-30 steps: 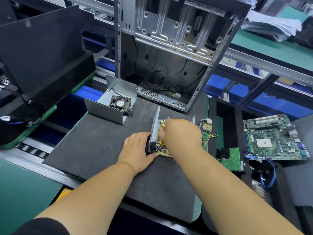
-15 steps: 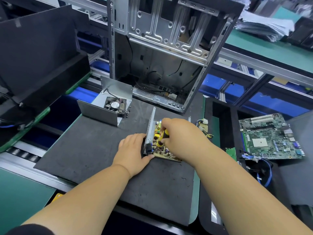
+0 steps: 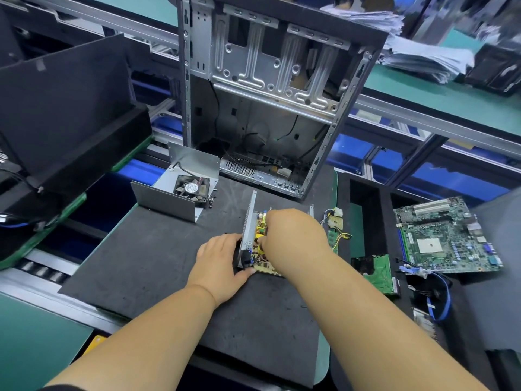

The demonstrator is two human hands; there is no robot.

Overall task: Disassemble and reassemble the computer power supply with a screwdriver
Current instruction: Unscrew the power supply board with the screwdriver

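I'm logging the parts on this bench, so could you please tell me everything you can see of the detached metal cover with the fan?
The cover is a grey sheet-metal shell bent into a shallow tray, with one upright wall at its near edge and another at its far edge. It looks like bare steel. A small black fan with a round label on its hub lies inside, a dark cable running from it. It rests on the far left corner of the black mat, apart from both hands.
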